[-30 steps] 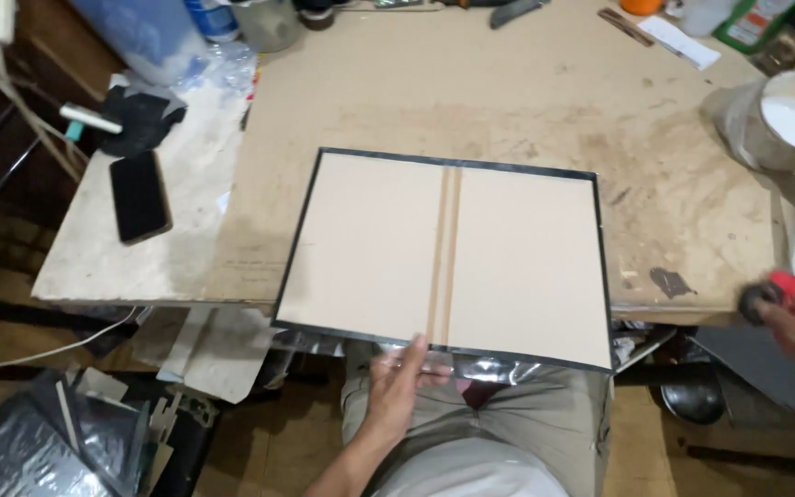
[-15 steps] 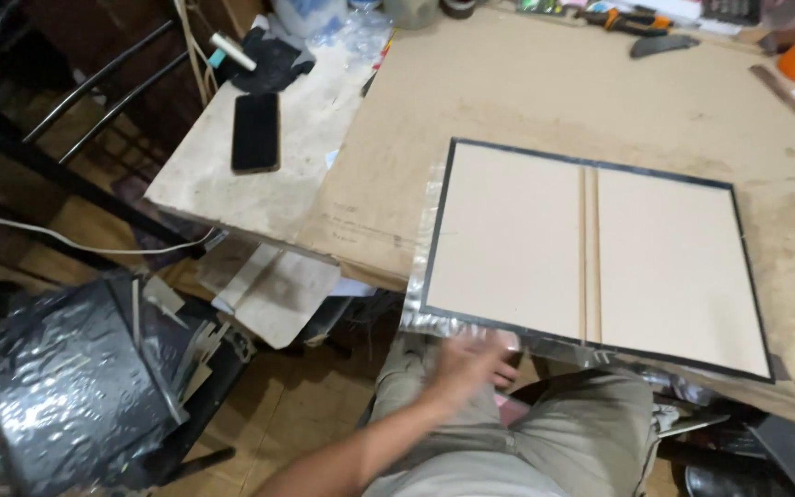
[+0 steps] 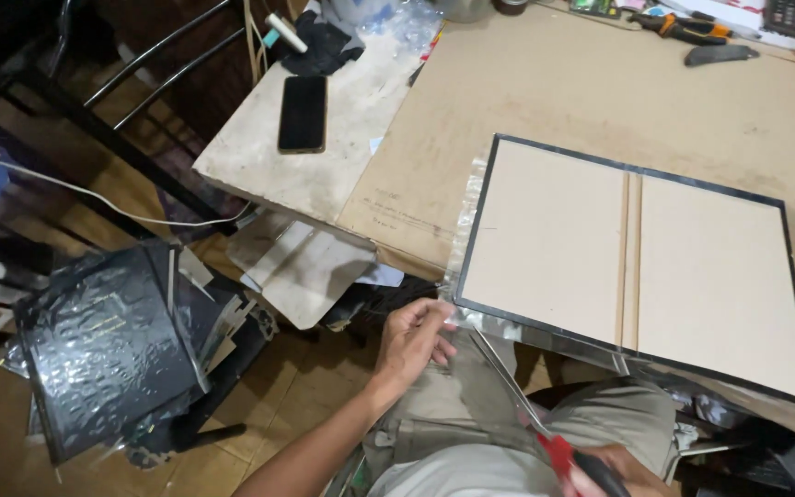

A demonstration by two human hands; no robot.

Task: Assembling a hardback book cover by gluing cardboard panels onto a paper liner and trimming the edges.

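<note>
An open book cover (image 3: pixel 627 262) of beige board with a black border and a narrow spine strip lies flat on the worktable, with clear plastic film (image 3: pixel 467 241) sticking out past its left and near edges. My left hand (image 3: pixel 413 339) pinches the film at the cover's near left corner. My right hand (image 3: pixel 604 471) at the bottom edge grips red-handled scissors (image 3: pixel 517 396), whose blades point up towards that corner.
A black phone (image 3: pixel 303 112) lies on a pale slab at the table's left end. A utility knife (image 3: pixel 720 54) and tools sit at the far edge. Dark plastic-wrapped covers (image 3: pixel 103 345) and board offcuts (image 3: pixel 301 267) are piled on the floor to the left.
The view has swung left. My left hand has moved from the cover's near edge to its near left corner and taken the film. My right hand has brought the scissors in under the table's edge.
</note>
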